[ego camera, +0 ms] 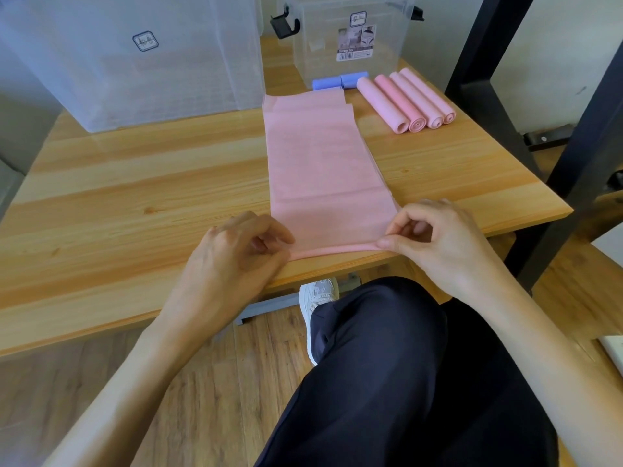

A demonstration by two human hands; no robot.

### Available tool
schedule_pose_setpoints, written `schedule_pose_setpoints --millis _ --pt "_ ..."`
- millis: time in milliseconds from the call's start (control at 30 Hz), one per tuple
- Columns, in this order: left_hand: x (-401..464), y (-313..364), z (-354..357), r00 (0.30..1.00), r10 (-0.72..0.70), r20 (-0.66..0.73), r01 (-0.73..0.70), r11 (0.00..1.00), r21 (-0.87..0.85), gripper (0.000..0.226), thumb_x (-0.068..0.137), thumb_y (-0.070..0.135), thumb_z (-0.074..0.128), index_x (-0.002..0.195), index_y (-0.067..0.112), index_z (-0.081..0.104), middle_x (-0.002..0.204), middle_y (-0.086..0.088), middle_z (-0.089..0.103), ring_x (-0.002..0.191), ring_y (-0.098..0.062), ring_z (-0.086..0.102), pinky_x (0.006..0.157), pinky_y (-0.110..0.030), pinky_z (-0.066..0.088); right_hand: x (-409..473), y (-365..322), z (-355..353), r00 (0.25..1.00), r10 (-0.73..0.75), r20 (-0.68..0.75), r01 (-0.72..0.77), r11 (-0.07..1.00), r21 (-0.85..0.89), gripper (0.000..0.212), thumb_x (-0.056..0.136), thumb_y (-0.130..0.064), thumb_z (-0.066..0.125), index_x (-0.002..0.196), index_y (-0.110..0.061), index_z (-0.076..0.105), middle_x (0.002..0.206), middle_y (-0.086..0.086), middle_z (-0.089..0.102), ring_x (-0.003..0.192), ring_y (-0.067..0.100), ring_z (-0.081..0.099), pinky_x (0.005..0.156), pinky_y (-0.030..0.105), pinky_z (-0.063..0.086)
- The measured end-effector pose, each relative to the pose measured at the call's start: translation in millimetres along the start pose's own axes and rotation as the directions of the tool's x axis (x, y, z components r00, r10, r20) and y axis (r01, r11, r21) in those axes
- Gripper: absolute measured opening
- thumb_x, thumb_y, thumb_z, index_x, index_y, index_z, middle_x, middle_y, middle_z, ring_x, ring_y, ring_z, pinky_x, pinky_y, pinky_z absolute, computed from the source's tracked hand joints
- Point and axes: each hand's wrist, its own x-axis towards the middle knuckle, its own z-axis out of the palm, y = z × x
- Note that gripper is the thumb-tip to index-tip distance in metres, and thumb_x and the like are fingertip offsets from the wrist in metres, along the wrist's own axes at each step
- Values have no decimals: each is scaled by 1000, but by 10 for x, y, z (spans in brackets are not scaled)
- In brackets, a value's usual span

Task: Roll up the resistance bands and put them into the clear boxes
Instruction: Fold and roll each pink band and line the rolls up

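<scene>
Both hands' grip pinches the pink band (323,170) on the wooden table (135,203).

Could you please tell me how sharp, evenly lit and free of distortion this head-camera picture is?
Head view: wide-angle bending curves the table edges and the big clear box; soft daylight, faint shadows, a mild sheen on the wood; both hands' grip on the flat pink band is sharp, left hand, right hand; the small box's label text is too blurred to read.

You have the flat band (323,170) mid-bench (135,203) | rolled bands (409,99) far right | big box (135,59) far left | small box (350,38) behind the rolls.
</scene>
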Motion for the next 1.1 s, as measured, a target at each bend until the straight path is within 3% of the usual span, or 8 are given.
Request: schedule_pose_setpoints --millis 133,267,433,533,700,833,1000,1100 --pt "-22 -46 35 998 60 -36 -59 997 45 18 92 17 61 92 31 73 90 18 58 89 -2 58 79 -14 44 -46 69 67 995 -65 -79 68 997 36 14 75 -44 69 71 -30 67 78 -13 60 83 5 46 87 39 40" --pt "-67 -71 67 992 110 -65 -102 988 118 16 90 27 60 96 31 73 90 17 57 89 -3 55 85 -27 39 -122 140 102 987 -120 -107 126 991 51 30 77 -51 65 80 -23 74 84 -13 60 89 11 48 84 49 46" --pt "-43 -75 63 988 132 -77 -124 987 100 14 91 34 63 94 27 75 89 17 59 87 -2 56 86 -13 35 -88 166 109 986 -125 -110 126 992 3 27 83 -44 62 82 -20 74 85 -11 60 89 11 46 88 45 40" --pt "-44 -55 32 995 94 -30 -93 995 40 18 92 36 60 95 27 75 88 16 60 87 -5 58 81 -17 42 -67 133 57 995 -91 -38 91 996 -10 16 84 -42 63 78 -28 68 86 -10 60 91 13 45 93 40 34" --pt "-27 -35 57 995 65 -80 -59 995 79 12 89 20 65 91 29 74 88 21 59 89 0 57 83 -6 36 -4 64 -8 999 -35 9 35 999 -18 11 79 -33 75 73 -29 67 85 -12 61 86 7 46 87 33 34" --pt "-14 -47 99 993 88 -81 -83 994 66 18 89 13 63 92 29 73 93 19 58 91 -5 57 86 -31 48 -15 84 30 998 -51 -26 53 996 67 17 78 -28 76 69 -35 63 82 -10 62 85 5 47 84 29 36" --pt "-53 -52 108 990 118 -74 -112 990 91 16 88 25 59 94 30 72 92 16 58 90 -6 56 90 -26 40 -83 125 56 994 -97 -58 102 990 96 7 76 -45 69 75 -38 67 82 -15 59 90 7 50 90 44 44" --pt "-32 -48 108 991 105 -83 -99 992 75 9 90 35 65 91 30 73 90 16 59 89 -5 56 88 -24 40 -86 137 54 990 -119 -73 126 987 102 6 77 -43 69 78 -37 70 84 -15 60 91 12 50 89 50 44"
